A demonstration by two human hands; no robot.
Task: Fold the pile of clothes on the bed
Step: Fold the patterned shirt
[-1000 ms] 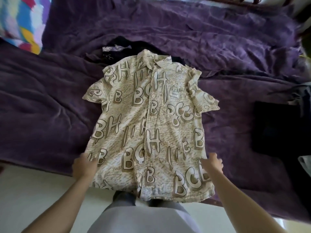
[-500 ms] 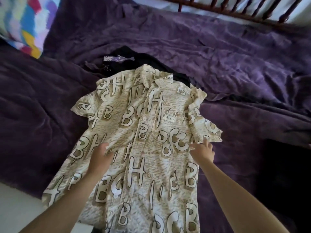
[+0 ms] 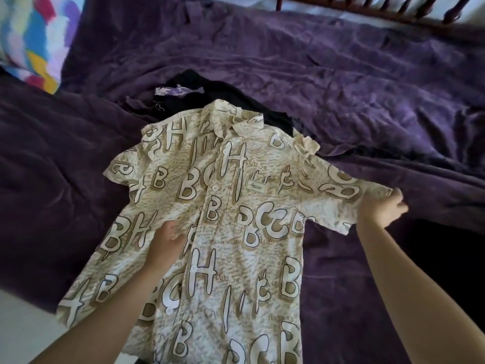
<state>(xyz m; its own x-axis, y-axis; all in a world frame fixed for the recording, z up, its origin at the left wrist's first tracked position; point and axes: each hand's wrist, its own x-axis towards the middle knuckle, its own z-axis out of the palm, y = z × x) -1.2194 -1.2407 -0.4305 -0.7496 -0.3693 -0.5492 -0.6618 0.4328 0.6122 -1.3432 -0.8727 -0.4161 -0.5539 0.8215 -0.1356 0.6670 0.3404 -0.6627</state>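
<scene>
Evidently spreading out: the left hand (image 3: 164,241) pressed flat on the printed shirt (image 3: 236,232), while the right hand (image 3: 381,208) gripped its sleeve (image 3: 338,195). Folding that sleeve inward probably came next.

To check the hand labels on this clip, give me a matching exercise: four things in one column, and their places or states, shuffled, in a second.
Things:
1. left hand
2. right hand
3. black garment
4. pillow

Places or states:
A. at the far left of the bed
B. holds the shirt by its sleeve end
C. rests on the shirt front
D. lies partly under the shirt collar

Pairs: 1-C; 2-B; 3-D; 4-A
</scene>
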